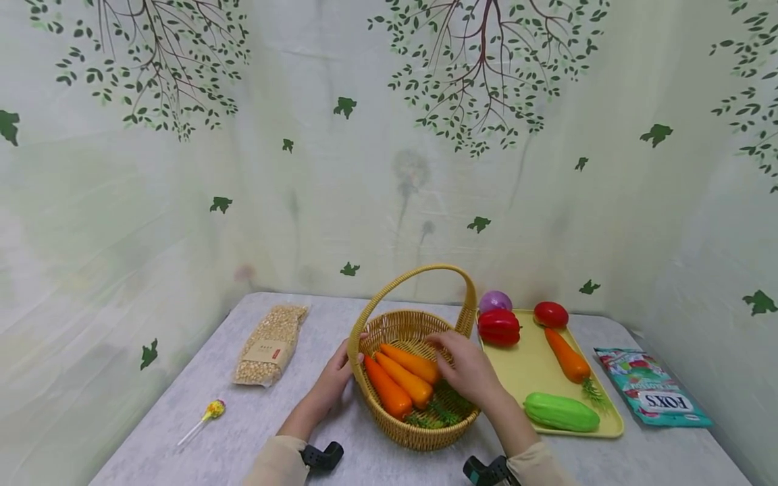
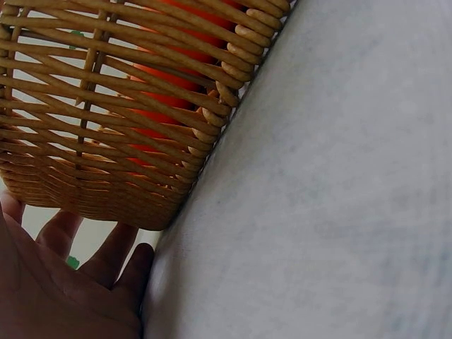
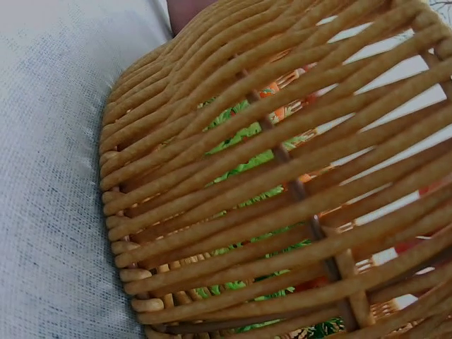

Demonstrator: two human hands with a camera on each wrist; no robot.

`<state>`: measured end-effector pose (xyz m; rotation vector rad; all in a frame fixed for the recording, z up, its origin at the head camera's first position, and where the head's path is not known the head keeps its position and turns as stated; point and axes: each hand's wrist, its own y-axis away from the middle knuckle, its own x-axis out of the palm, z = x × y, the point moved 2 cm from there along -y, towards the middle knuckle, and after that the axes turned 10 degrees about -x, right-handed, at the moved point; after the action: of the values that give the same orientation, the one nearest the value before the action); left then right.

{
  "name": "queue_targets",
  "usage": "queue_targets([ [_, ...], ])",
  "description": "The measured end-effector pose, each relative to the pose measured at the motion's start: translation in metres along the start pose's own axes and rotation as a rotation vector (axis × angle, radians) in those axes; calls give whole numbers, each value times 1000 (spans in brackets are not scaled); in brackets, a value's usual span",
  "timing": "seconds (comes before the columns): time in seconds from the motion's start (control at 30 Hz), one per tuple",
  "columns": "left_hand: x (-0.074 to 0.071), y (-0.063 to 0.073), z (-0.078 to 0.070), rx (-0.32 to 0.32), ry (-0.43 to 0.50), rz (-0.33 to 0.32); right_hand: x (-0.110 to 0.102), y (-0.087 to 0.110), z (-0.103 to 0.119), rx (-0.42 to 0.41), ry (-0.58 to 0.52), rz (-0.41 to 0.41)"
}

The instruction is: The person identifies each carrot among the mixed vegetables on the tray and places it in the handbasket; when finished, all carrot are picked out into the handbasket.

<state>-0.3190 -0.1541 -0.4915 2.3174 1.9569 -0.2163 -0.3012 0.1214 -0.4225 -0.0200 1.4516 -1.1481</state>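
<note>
Closest are the person's sleeves [image 1: 276,462], with a black band [image 1: 322,457] at each wrist. Over on the near left, a lollipop [image 1: 205,418] lies on the gray surface [image 1: 209,371], with its candy end pointing far right. The left hand [image 1: 330,381] has its grip on the left rim of the wicker basket [image 1: 419,440], maybe so it won't slide or tip. Inside the basket lie three orange carrots [image 1: 401,376], side by side like a little fan. Their long way runs from near right to far left: thin tips far left, fat ends near right by the green tops [image 1: 434,420]. They probably face the same way so they fit snugly. The right hand [image 1: 471,364] reaches over the basket's right side; its grip looks loose, with nothing seen between fingers and thumb, but I can't tell if it touches a carrot. To the right, a yellow tray [image 1: 529,364] seems to keep more food together: a green squash [image 1: 562,412] lying left to right, then a carrot with its thin tip far left too. A candy bag [image 1: 656,388] lies right of the tray. Farther back are a bag of grains [image 1: 270,347] on the left, a red pepper [image 1: 500,329], a tomato [image 1: 551,314], and a purple ball [image 1: 495,301]. Last comes the leafy cloth [image 1: 377,169].
</note>
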Motion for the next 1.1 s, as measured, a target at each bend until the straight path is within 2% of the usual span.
queue_targets([
  [0.17, 0, 0, 0, 3, 12, 5, -4, 2, -2, -21, 11, -79],
  [0.33, 0, 1, 1, -7, 6, 4, -17, 5, -4, 16, -13, -120],
  [0.6, 1, 1, 0, -1, 4, 0, -53, 10, -22, 115, -7, -197],
  [0.67, 1, 1, 0, -4, 8, 0, -62, 13, -29, 171, -10, -179],
  [0.9, 1, 1, 2, -14, 9, 0, -87, 29, -57, 405, -5, -14],
  [1.1, 0, 0, 1, -13, 4, -5, -101, 47, -84, 489, -18, 50],
])
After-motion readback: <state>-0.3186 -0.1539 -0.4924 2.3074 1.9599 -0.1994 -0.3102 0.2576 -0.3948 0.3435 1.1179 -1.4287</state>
